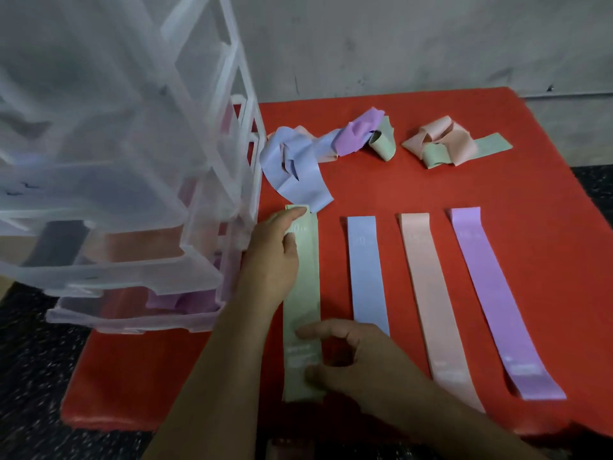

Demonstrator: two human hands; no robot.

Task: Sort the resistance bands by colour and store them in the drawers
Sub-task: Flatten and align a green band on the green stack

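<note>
left hand [272, 257] pinches far end of green band [303, 287], flat on red tabletop [497, 180] | right hand [358, 360] blurred over near end — grip unclear | blue band [368, 273], pink band [431, 293], purple band [487, 293] alongside | drawer unit [132, 161] — contents hazy, top cut off
</note>
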